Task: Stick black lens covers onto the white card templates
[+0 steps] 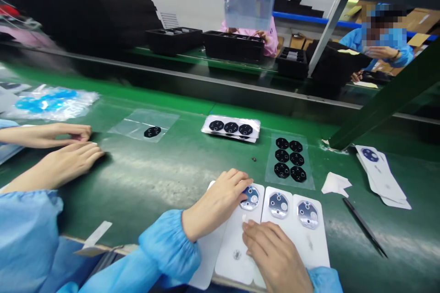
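My left hand (pixel 220 198) rests over a white rounded panel (pixel 228 258), fingers bent together, tips at the edge of its silver octagonal piece (pixel 250 198). Whether they grip that piece is hidden. Lower down, my right hand (pixel 275 254) is closed over the same panel; a tiny whitish bit shows near its fingertips, too small to name. Two more white panels lie to the right, carrying a silver octagonal piece (pixel 278 205) and another silver octagonal piece (pixel 308 214). A further white panel (pixel 206 256) is partly under my left forearm.
Behind the panels lies a clear sheet with several black octagonal stickers (pixel 282 156). Black tweezers (pixel 364 226), crumpled white paper (pixel 336 184) and stacked panels (pixel 383 178) are right. A sticker stack (pixel 231 128) stands farther back. A co-worker's hands (pixel 68 160) are left; a green post (pixel 381 100) rises right.
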The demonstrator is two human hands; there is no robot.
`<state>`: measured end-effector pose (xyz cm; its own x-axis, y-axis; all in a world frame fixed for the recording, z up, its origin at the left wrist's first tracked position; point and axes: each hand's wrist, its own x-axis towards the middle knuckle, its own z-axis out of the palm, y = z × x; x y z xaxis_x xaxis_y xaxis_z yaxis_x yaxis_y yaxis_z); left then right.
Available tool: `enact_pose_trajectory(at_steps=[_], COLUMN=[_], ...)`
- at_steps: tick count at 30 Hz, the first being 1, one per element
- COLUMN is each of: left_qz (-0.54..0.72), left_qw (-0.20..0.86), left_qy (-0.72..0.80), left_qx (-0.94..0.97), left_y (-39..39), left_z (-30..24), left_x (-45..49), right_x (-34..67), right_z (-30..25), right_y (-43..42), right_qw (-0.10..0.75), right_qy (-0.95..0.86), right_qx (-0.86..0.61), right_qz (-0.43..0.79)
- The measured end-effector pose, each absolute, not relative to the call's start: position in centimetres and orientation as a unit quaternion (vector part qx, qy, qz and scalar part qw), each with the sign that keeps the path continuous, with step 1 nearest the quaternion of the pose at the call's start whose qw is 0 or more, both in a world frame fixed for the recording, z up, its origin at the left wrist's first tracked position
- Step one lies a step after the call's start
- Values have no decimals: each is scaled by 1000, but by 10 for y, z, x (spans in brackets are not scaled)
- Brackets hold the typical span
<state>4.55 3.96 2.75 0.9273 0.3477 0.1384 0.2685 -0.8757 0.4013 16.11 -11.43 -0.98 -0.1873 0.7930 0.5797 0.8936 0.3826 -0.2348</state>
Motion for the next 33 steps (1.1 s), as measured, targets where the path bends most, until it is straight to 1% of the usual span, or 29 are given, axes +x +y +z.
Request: enact_pose_trajectory(at_steps=[2, 7, 11, 20, 27, 33], left_qz=[96, 84, 73, 68, 82, 73], left_qw=[196, 259, 271, 281, 275, 261], left_qy=[157, 155, 148, 132, 120, 65], left_qx=[963, 950, 948, 948, 950, 960], left_y=[42, 50, 55, 57, 57, 52], left_z=[24, 14, 13, 19, 9, 6], left_x=[54, 65, 71, 75, 75, 62], right_x=[162, 161, 162, 162, 161, 157], right_z=[-11, -12, -12, -11, -11, -17], right_y=[-114, -114, -115, -114, -115, -115], right_qw=[322, 333, 334, 332, 328, 334], right_qy=[-768, -764, -766, -764, -761, -746], right_qx=[-548, -546, -544, -549, -554, -563], right_qz=[-82, -87, -82, -71, -81, -119])
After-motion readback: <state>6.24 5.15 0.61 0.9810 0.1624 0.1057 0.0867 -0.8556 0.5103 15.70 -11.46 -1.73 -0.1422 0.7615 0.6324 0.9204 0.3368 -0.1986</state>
